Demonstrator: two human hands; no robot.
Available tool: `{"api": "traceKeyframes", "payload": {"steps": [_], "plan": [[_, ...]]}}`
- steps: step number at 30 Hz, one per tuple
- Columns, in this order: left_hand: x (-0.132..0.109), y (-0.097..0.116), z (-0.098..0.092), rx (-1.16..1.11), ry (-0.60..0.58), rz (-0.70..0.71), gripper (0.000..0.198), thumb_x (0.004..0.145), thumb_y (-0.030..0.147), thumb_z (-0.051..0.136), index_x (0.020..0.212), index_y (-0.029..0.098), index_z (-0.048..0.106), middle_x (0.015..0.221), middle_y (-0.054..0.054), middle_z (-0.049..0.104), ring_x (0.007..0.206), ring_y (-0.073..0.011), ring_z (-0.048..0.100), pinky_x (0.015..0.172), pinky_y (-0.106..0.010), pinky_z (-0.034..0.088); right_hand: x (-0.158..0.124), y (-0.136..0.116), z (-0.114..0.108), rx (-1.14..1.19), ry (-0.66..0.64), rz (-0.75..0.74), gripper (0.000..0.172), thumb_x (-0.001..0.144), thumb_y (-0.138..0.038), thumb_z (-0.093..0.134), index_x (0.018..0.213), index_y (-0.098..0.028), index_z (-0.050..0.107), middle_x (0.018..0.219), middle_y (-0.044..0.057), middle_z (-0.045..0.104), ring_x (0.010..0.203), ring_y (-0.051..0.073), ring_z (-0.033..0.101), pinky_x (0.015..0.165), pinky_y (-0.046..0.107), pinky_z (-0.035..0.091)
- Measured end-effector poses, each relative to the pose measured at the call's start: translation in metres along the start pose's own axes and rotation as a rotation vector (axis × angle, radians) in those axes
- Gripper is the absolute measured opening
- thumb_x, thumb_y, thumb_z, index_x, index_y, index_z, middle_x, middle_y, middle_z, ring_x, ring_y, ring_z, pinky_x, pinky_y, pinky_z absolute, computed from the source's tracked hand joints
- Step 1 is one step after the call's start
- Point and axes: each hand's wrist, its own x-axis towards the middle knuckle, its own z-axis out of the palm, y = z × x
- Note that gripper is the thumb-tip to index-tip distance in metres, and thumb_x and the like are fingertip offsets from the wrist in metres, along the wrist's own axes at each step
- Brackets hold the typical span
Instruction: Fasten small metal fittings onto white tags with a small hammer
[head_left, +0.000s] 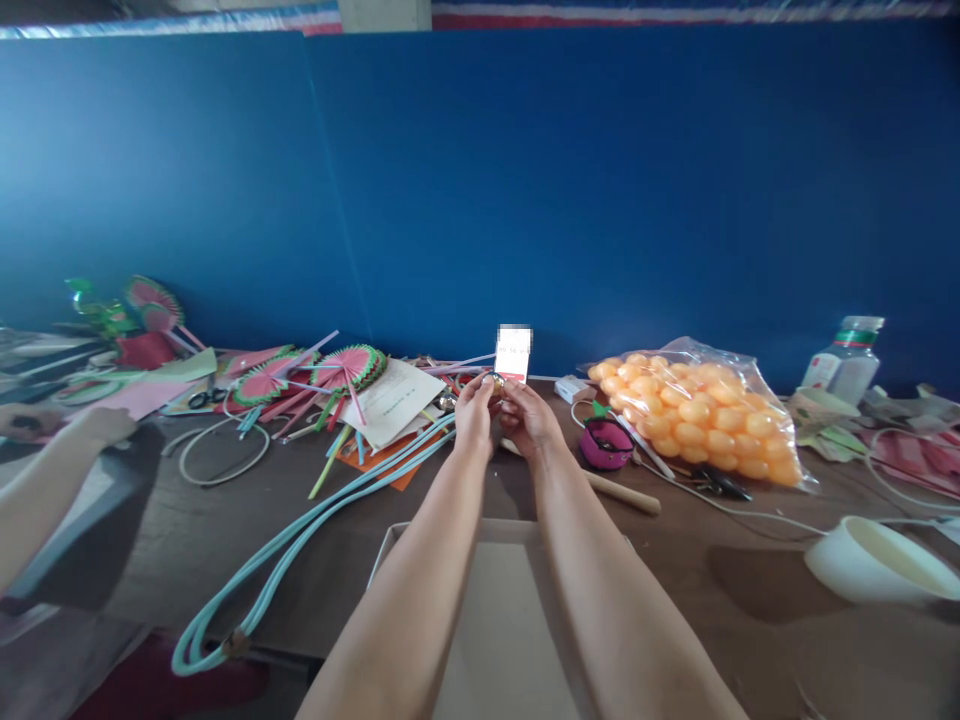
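Both arms stretch forward over the table. My left hand (475, 408) and my right hand (529, 412) meet, fingertips pinched around a small shiny gold-coloured thing (497, 381). The fingers cover most of it, so its kind is unclear. Just behind my hands stands a phone-like lit white screen (513, 352). A silvery object (445, 402) lies left of my left hand. The ends of pale blue tubes (300, 530) reach close to my left wrist. Under my forearms is a shallow box (499, 620). To the right of my right hand are a wooden stick (622, 493) and a purple pouch (606, 443).
A clear bag of orange balls (697, 410), a bottle (844, 360) and a white bowl-like container (881, 562) occupy the right side. Watermelon-patterned paper fans (349, 370) and papers (394, 395) clutter the left. Another person's hand (109, 428) works at far left. A blue panel (585, 180) stands behind.
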Motion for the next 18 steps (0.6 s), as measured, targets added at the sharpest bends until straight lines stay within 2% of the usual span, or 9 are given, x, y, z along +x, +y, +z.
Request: {"api": "traceKeyframes", "payload": {"steps": [18], "plan": [[-0.0011,0.0014,0.0015,0.012,0.008,0.027,0.032,0.068,0.029,0.069,0.096,0.013,0.063,0.077,-0.004,0.064,0.063,-0.0117,0.059,0.06,-0.024,0.044,0.0015,0.0017,-0.0026,-0.022,-0.011,-0.011,0.031,0.058,-0.026,0.08,0.079,-0.018,0.059,0.062,-0.007,0.054,0.044,0.001,0.038,0.035,0.013,0.025]]}}
